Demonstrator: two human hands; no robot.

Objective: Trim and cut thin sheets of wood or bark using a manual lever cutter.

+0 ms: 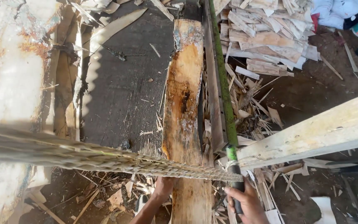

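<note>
The bench, a dark worn sawing surface, fills the middle of the view, with a rusted pale sheet at nine o'clock and a pale beam slanting in from three o'clock. A blurred belt crosses from nine o'clock toward the centre. The slab, a long orange-brown plank with bark edges, lies lengthwise from twelve to six o'clock, just beside a green rod on its right. A heap of offcuts sits at one o'clock, and splinters litter the ground around it.

The left hand rests against the slab's near left edge at six o'clock; its fingers are hidden behind the wood, so their spread cannot be told. The right hand at five o'clock has its fingers wrapped tight about the rod's dark handle.

The step in hand looks like feeding the slab lengthwise along the rod. The next move likely calls for a steady, straight push, keeping the left hand off the belt.
</note>
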